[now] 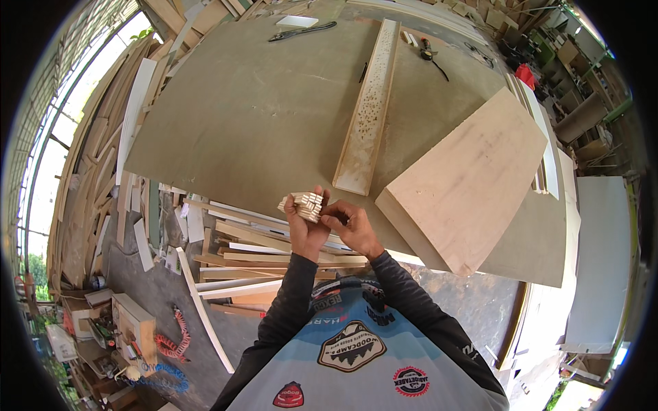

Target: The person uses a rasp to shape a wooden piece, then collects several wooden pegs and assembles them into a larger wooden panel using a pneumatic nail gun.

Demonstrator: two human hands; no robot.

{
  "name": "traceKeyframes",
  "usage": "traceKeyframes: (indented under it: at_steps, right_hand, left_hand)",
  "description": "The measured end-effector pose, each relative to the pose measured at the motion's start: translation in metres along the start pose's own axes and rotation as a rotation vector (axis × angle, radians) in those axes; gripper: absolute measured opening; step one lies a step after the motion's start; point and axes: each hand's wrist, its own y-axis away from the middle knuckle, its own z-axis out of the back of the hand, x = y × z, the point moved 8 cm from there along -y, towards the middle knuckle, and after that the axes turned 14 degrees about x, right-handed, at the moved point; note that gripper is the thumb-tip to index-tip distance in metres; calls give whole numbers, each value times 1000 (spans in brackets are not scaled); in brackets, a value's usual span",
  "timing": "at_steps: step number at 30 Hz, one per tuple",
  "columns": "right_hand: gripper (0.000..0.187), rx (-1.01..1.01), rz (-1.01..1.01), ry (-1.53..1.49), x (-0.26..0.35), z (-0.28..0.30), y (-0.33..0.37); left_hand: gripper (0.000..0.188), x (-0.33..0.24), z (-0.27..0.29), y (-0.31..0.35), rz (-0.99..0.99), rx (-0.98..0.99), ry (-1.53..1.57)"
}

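A small bundle of pale wooden sticks (308,206), their ends stacked in several rows, is gripped in my left hand (307,231) just off the near edge of the worktable (226,109). My right hand (354,226) is at the bundle's right side, with thumb and fingers pinched together. Whatever lies between those fingertips is too small to make out. Beyond my hands, a long narrow wooden tray (354,164) with small bits scattered along it rests on the tabletop.
A thick wooden panel box (473,178) occupies the table's right side. At the far side lie a black-handled tool (301,31), a power tool or cutter (427,51) and small white pieces. Loose wood strips (253,257) are stacked below the near edge. A coiled red hose (179,335) lies lower left.
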Motion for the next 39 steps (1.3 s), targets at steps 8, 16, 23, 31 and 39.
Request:
traceKeyframes:
  at_steps: [8, 16, 23, 31, 39]
  right_hand:
    - [13, -59, -45, 170, -1, 3, 1]
    - [16, -282, 30, -93, 3, 4, 13]
    - [17, -248, -159, -232, -45, -7, 12]
    - [21, -262, -155, -447, -58, -25, 14]
    - [19, -204, -188, -308, -78, -39, 9]
  left_hand:
    - [43, -7, -5, 4, -121, 12, -362]
    - [46, -13, 17, 5, -199, -69, -477]
    - [44, -12, 16, 6, -191, 14, -442]
    - [47, -15, -1, 12, -263, -18, -563]
    - [46, -19, -2, 10, -267, 43, -644]
